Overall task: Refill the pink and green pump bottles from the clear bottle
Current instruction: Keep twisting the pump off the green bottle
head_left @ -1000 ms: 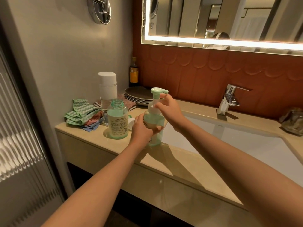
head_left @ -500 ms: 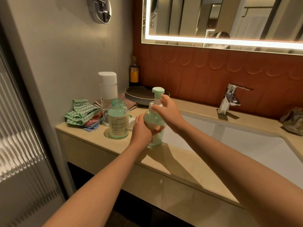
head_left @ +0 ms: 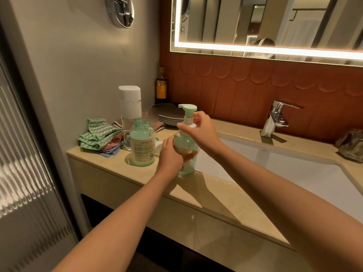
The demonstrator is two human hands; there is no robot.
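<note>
Refill at the washstand: a person works on the green pump bottle (head_left: 186, 143), which stands upright on the counter (head_left: 216, 193) just left of the sink (head_left: 294, 169). The left hand (head_left: 170, 154) is wrapped round the bottle's body to brace it. The right hand (head_left: 202, 130) has thumb and fingers curled round the white collar under the pump head. The clear bottle (head_left: 142, 146) stands uncapped farther left of the sink, apart from both hands. Pale green liquid reaches about its shoulder, and what looks like its cap (head_left: 159, 147) lies between it and the left hand. The green bottle looks well filled, so its pouring seems done and the pump is probably being screwed home, though loosening cannot be ruled out. No pink pump bottle can be made out, so that half of the job appears left to do
</note>
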